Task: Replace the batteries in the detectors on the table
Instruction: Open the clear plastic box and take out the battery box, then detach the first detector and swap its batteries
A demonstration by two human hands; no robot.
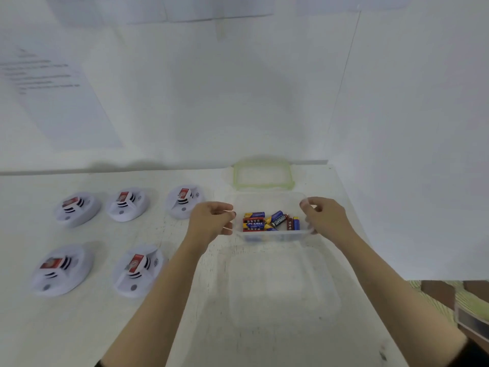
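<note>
Head view: left hand (211, 221) and right hand (325, 217) each grip an end of the clear box (272, 237) of batteries (267, 221), frame centre. Five detectors (131, 205) sit on the bench (66, 327), left of frame.

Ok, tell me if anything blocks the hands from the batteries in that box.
Nothing visible does. The clear box is open-topped; a green-rimmed lid lies behind it. The left hand and right hand grip its sides, batteries exposed between them.
</note>
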